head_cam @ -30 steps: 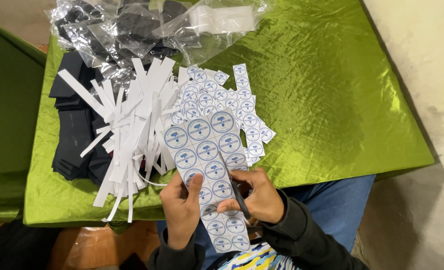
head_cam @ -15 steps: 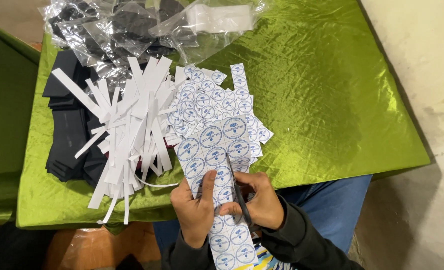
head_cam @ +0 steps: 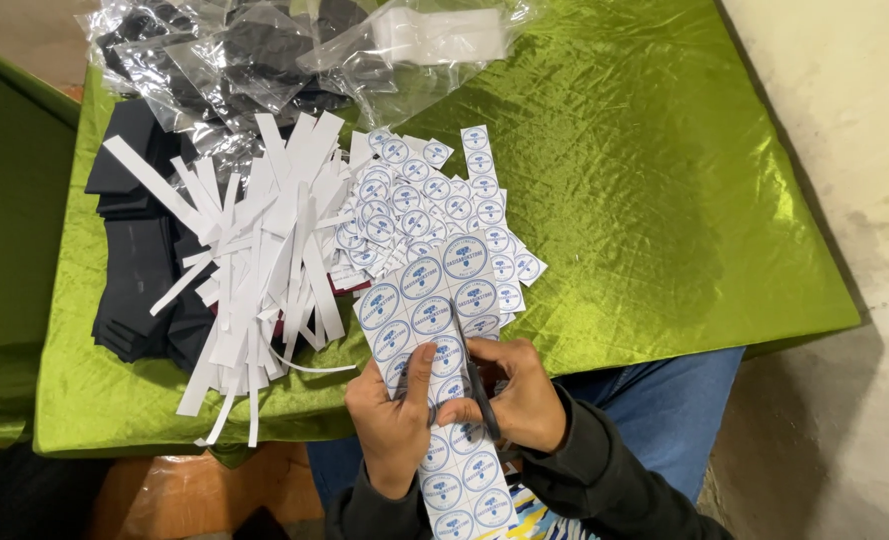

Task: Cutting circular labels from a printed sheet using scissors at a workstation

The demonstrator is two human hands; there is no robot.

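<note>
We are observing a sheet of round blue-and-white stickers (head_cam: 434,330) being cut lengthwise, with the scissors (head_cam: 474,375) now standing well up into it between two columns. Compared with half a second ago and a second ago, the sheet is sitting slightly higher and the blades are reaching further toward its far end; we are judging the cut as advancing, with one strip close to separating.

The left hand (head_cam: 396,420) is gripping the sheet from its left edge, thumb pressed flat on the face. The right hand (head_cam: 519,395) is closed around the scissor handles; we cannot tell how far the blades are parted.

Just beyond the hands, cut sticker strips (head_cam: 434,190) are lying in a loose heap. To the left of that, white paper offcuts (head_cam: 264,260) are piling over a stack of black pieces (head_cam: 139,270). Farther off, clear plastic bags (head_cam: 264,60) are resting on the green cloth (head_cam: 664,200).
</note>
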